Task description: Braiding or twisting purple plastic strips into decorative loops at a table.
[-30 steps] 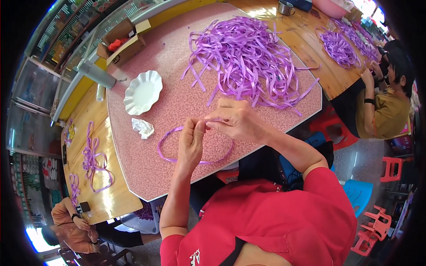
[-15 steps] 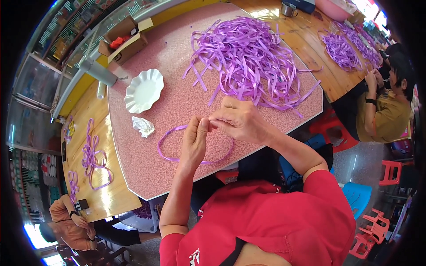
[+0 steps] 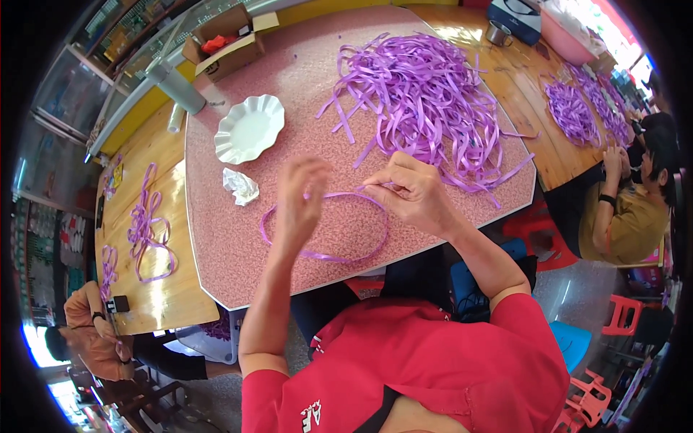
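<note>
At the pink desk (image 3: 224, 249) are one plate (image 3: 250, 130), one crumpled tissue (image 3: 240, 187), one ribbon loop (image 3: 325, 256) and one big ribbon pile (image 3: 415, 101); at its far left corner, one flask (image 3: 175, 85) and one cardboard box (image 3: 232, 59). Above it, two hands: one left hand (image 3: 299, 198), one right hand (image 3: 411, 196). Past its right side, one metal mug (image 3: 498, 33), one basin (image 3: 564, 37). Past its left, at least two ribbon bunches (image 3: 138, 232).

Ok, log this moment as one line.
left grip: blurred, hold unclear | right grip: pinching purple ribbon loop | nearby: scalloped white dish, purple ribbon pile
</note>
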`<state>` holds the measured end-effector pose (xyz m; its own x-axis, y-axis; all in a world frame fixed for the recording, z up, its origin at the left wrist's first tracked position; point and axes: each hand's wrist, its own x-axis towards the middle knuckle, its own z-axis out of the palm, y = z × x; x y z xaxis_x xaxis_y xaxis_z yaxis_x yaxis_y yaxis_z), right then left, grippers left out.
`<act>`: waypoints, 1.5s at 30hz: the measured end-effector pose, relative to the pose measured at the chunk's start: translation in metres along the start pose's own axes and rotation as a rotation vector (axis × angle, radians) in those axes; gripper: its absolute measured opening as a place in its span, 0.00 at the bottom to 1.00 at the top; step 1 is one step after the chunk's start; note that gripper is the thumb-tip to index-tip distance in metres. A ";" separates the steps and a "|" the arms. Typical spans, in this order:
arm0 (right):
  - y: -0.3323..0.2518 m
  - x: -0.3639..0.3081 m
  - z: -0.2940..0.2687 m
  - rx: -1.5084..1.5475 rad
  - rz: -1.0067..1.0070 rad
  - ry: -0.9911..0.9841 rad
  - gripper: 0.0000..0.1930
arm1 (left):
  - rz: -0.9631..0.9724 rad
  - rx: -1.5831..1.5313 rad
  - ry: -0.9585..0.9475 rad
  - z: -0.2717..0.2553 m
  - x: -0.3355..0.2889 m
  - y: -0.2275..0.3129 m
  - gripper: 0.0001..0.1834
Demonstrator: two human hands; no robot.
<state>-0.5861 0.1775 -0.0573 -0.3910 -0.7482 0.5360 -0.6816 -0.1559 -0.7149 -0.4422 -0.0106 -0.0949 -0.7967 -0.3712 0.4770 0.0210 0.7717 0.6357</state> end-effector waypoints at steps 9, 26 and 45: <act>0.004 -0.001 0.004 -0.009 0.014 0.013 0.05 | -0.459 0.974 -0.150 -0.041 0.043 -0.137 0.38; 0.007 0.004 0.006 -0.023 -0.135 0.010 0.08 | -0.251 -0.594 -0.057 0.023 -0.003 0.038 0.22; -0.002 0.003 -0.002 0.299 0.079 -0.148 0.08 | -0.442 -0.793 -0.202 0.005 -0.026 0.032 0.07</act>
<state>-0.5871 0.1765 -0.0538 -0.3267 -0.8477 0.4180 -0.4324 -0.2593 -0.8636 -0.4235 0.0264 -0.0901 -0.9192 -0.3930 0.0247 0.0374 -0.0246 0.9990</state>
